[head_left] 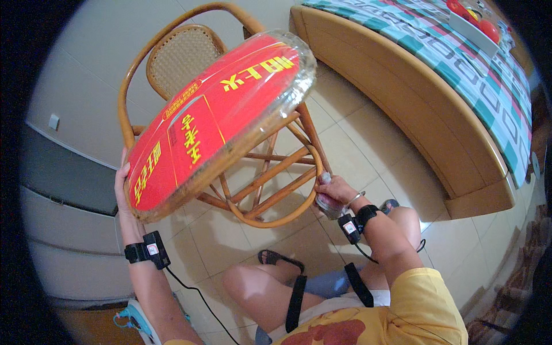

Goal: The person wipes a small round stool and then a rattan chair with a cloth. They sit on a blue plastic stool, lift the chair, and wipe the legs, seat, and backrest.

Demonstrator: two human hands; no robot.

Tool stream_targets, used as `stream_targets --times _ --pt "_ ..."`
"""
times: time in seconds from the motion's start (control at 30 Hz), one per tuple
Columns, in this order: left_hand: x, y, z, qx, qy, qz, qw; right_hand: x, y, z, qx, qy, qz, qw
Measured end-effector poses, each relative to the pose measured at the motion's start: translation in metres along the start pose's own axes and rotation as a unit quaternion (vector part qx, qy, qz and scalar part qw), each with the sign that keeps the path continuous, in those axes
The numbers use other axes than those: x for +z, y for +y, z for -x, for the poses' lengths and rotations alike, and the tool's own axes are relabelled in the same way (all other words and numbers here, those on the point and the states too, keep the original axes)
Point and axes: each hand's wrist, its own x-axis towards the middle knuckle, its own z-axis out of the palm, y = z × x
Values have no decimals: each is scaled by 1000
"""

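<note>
A large, rounded red panel (230,109) with yellow lettering is tilted in front of me. Shiny clear wrapping (307,72) covers its far right edge, and a brown rim runs along the near side. My left hand (122,178) grips the panel's left edge; most of the fingers are hidden behind it. Beneath are rattan legs and a curved rattan ring (270,223). Close to that ring, my right hand (338,190) is closed around a clear, pinkish bottle-like object (328,206), whose exact kind I cannot make out.
Behind the panel stands a rattan armchair with a woven back (184,57). To the right is a wooden table (402,86) under a checked cloth (425,34), with a white dish (472,34) of red things. A blue-and-white object (138,319) lies by my left arm. The floor is tiled (368,144).
</note>
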Motion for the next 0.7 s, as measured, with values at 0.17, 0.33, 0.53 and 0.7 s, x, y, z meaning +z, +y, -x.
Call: stream_targets --times 0.17,0.33,0.53,0.7 --pt "-9 -8 -14 -7 22 25 999 -3 -7 2 -58 65 -4 996" --pt "-8 4 5 -25 63 -46 997 -41 -70 23 -103 114 -136 979" --pt "44 39 69 145 113 -384 905 -119 -174 45 -283 110 -265 915" --pt "95 19 96 270 84 -531 799 -128 -241 16 -308 54 -226 923"
